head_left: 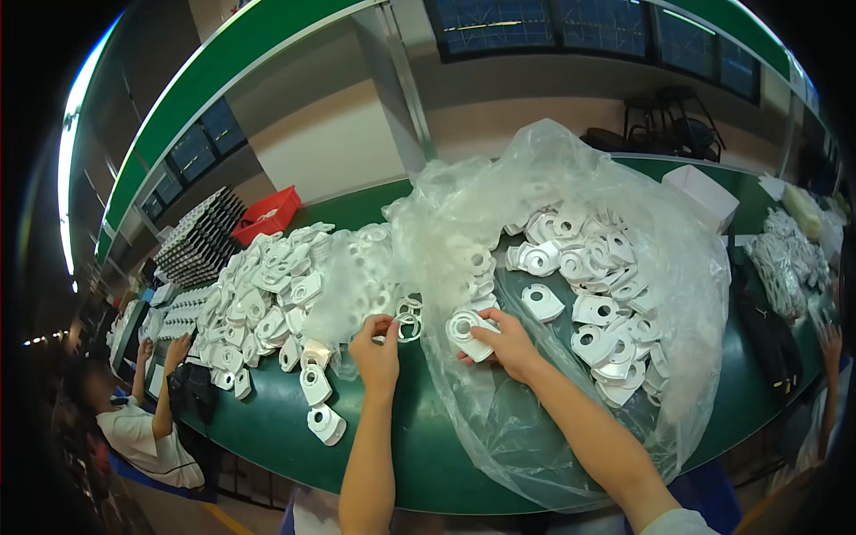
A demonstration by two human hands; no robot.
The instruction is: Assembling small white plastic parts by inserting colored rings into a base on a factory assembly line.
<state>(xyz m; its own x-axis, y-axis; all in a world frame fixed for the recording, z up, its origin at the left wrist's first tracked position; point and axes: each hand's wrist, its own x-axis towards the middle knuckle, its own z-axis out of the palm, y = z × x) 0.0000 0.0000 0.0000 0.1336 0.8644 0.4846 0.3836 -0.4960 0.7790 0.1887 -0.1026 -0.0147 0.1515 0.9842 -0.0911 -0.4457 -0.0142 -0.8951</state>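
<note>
My right hand (506, 344) is closed round a white plastic housing (465, 332) with a round opening, held over the near edge of a clear plastic bag (486, 437). To its left, my left hand (374, 352) pinches at the edge of a few thin white rings (409, 328); its fingertips seem to grip one of them. Inside the open bag lie many similar white housings (615, 334). A heap of the same housings (259, 303) spreads over the green table (428, 464) on the left, with several in a short row (326, 424) at the near side.
Behind the heap are a red bin (269, 214) and stacked trays (201, 236). A white box (702, 196) stands behind the bag, bagged parts (789, 263) to the right. One co-worker (147, 437) sits at the left; another person's hand (830, 343) shows at the far right.
</note>
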